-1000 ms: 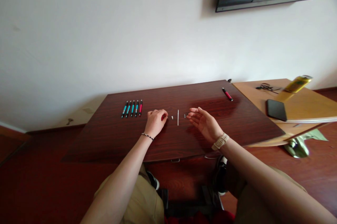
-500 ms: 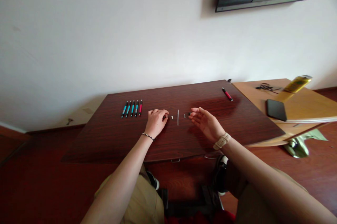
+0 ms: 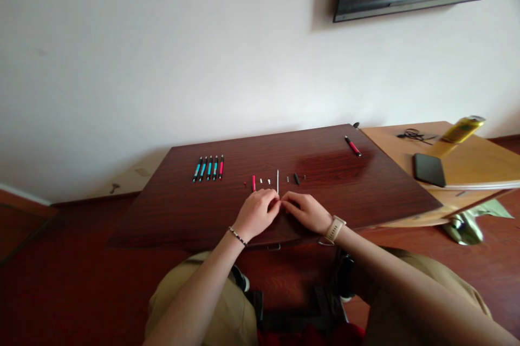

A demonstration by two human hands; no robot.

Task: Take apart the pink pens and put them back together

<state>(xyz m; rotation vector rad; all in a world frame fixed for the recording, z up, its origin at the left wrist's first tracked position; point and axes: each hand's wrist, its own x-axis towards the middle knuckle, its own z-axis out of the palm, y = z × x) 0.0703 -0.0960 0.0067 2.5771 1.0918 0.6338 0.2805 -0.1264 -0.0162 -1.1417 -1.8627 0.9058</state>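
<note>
Head view: at the left of the dark worktop (image 3: 162,213), four blue pens (image 3: 205,169) are laid side by side, with a pink-red pen (image 3: 221,167) set at their right; farther along, a tiny red bit (image 3: 244,183) and a pink-red barrel (image 3: 254,182) are seen; the left hand (image 3: 259,211) is lowered just below, its thumb and finger brought together; two small white pieces (image 3: 265,181) are followed by a thin white rod (image 3: 278,179), whose near end is met by the left fingertips; next, a small spring-like piece (image 3: 288,179), a black tube (image 3: 296,178) and a tiny dark bit (image 3: 304,177) are spaced out; the right hand (image 3: 307,212) is placed below these, its fingertips pinched close to the left ones; whether anything is gripped by either hand cannot be told; far right, a red-and-black pen (image 3: 352,146) is left slanted.
</note>
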